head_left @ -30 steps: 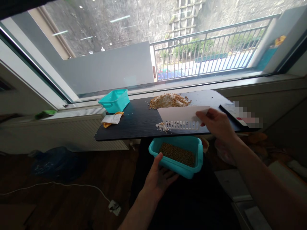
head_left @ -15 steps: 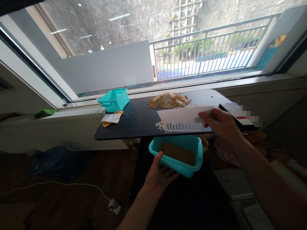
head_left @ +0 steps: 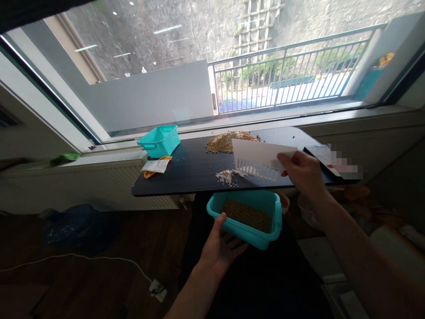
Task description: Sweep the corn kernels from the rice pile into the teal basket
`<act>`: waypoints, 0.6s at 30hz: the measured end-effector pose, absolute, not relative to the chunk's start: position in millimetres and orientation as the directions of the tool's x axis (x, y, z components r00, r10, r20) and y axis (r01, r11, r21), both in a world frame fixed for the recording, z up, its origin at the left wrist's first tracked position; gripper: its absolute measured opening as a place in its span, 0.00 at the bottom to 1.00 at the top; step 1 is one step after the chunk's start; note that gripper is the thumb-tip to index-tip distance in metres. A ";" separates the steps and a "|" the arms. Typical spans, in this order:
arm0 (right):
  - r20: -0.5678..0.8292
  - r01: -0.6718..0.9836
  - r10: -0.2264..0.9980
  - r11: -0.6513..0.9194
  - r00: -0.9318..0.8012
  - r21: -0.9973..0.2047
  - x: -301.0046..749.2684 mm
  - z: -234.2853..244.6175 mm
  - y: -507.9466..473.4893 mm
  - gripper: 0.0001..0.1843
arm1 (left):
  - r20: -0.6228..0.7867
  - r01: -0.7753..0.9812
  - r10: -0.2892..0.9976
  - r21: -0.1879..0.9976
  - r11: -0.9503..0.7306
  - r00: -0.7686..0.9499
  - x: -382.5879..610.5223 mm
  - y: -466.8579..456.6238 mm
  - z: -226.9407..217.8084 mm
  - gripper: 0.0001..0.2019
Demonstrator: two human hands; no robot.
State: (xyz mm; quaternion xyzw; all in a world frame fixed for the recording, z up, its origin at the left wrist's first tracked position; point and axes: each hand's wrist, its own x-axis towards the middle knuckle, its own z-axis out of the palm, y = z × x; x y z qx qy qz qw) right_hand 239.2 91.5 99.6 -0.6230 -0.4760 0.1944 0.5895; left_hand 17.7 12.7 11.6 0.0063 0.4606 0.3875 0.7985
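Note:
My left hand grips a turquoise plastic basket from below, its thumb over the near left rim. Inside lie many small brownish-green beans. The basket is just below the front edge of the black tabletop. In my right hand, pinched at its right end, is a white slotted card, tilted above the tabletop with its row of slots downward. Left of the slots lies a small heap of white grains. Behind the card rises a mixed pile of yellow kernels and white grains, partly hidden.
A second turquoise basket stands at the tabletop's back left, with a folded white and orange cloth or packet before it. A phone-like dark slab lies on the right. A power strip with a white cord is on the floor.
The card has shifted right and tilted, its left end higher, uncovering more of the white grains. My left hand and the basket stay almost in place.

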 end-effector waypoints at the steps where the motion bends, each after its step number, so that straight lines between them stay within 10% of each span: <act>1: 0.317 0.368 0.826 0.145 0.467 -0.919 238.0 101.4 93.4 0.09 | -0.730 -0.613 0.626 0.369 0.698 0.274 17.8 12.5 12.1 0.30; 18: 0.346 0.466 0.883 0.173 0.317 -0.868 239.6 105.4 101.6 0.10 | -0.725 -0.595 0.629 0.383 0.706 0.280 18.8 12.2 12.0 0.30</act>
